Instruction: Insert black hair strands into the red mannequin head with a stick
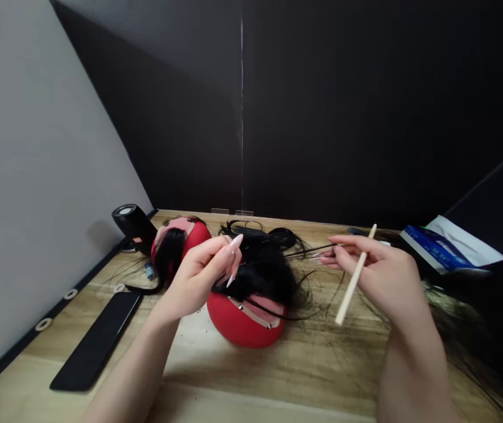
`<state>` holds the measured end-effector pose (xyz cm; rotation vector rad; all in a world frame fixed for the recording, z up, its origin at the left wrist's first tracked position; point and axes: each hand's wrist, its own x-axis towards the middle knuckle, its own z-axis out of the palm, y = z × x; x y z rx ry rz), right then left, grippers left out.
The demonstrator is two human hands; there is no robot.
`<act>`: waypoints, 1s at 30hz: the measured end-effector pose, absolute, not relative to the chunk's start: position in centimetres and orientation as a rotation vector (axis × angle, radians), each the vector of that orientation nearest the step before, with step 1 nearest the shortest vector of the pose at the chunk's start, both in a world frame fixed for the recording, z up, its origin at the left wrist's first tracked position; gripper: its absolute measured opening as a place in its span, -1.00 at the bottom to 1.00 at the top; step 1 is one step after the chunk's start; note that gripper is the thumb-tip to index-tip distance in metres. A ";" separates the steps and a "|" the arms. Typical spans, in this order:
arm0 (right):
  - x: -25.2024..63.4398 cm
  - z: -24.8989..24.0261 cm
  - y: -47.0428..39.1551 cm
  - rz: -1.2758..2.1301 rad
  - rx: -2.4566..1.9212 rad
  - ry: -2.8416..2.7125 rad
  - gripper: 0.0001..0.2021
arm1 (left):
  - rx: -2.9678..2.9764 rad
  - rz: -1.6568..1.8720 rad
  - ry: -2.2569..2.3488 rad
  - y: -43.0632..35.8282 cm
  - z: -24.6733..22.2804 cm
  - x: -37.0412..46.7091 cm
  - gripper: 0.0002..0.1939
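Hair, long and black [269, 276], tops our domed red form [245, 330]; our right hand [383, 264] clamps a pale wooden stick [355, 276] and thin lock [309, 252]. We're seemingly drawing hair out, needing steady tension next; left hand's [202, 271] grip, we can't tell.

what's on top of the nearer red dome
A pink patch with a pale, pinned border sits on the nearer red dome, and black hair lies over it. The hair hides the rest of the patch and the dome's far side.
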<state>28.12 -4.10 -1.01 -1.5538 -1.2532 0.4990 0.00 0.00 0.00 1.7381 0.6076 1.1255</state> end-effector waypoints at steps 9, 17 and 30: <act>29.7 -1.0 -3.8 0.278 -1.836 -1.368 -0.67 | 2.035 1.228 0.753 -0.2 1.2 -1.1 -0.62; 29.4 -0.5 -4.1 0.285 -1.811 -1.248 -0.67 | 2.326 1.289 0.827 -0.3 1.2 -1.0 -0.68; 30.9 -0.3 -3.4 0.653 -1.228 -0.828 -0.70 | 2.214 1.340 0.859 -0.5 1.4 -0.7 -0.65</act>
